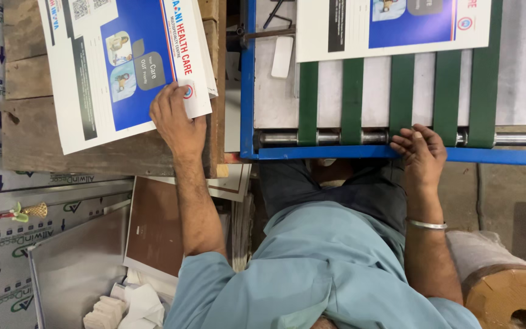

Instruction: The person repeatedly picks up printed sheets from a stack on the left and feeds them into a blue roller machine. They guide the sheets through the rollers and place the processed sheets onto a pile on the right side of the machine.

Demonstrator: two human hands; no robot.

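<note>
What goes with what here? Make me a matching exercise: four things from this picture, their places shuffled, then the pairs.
Things:
1. left hand
2. right hand
3. metal bracelet
4. cardboard roll

Places:
a. bottom right corner of the view
b. on the blue frame below the green belts
c. around a wrist
d. on the stack of printed sheets

Pairs: 1-d, 2-b, 3-c, 4-a

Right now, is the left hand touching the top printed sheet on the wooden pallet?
Touching. The head view shows the left hand lying flat on the lower corner of the printed sheet, its fingers overlapping the blue print with no gap.
</note>
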